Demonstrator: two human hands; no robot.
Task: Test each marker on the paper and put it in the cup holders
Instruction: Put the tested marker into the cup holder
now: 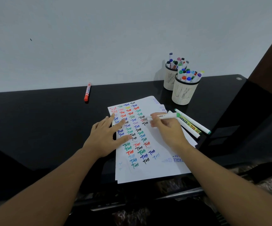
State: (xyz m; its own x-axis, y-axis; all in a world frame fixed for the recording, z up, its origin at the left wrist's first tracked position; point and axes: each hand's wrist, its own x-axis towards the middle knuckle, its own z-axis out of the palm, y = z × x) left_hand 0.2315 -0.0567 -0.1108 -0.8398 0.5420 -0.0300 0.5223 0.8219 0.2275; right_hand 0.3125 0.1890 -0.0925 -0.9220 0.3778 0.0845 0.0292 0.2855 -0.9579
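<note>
Two of my hands are on the paper (150, 168), which lies on the black bench (42, 115). My left hand (106, 136) lies flat with fingers spread, pressing the sheet's left edge. My right hand (166, 128) grips a white marker (162, 117) with a green band, held nearly level, its tip touching the paper at the right column of writing. The sheet carries rows of the word "Test" in red, green, blue, black and purple. Faint blue print near its lower right edge reads upside down, something like "FRAGILE"; the rest I cannot make out.

Just right of my right hand, three more markers lie on the paper's edge: one with a yellow label (190, 124) reading "MARKER" and "70", a white one with a green end (195, 122), and another white one (189, 130).

Beyond them stand two cream cup holders, the nearer (183, 92) touching the farther (169, 79), both full of capped markers. A red marker (87, 92) lies well apart near the wall (99, 38); its label is too small to read.
</note>
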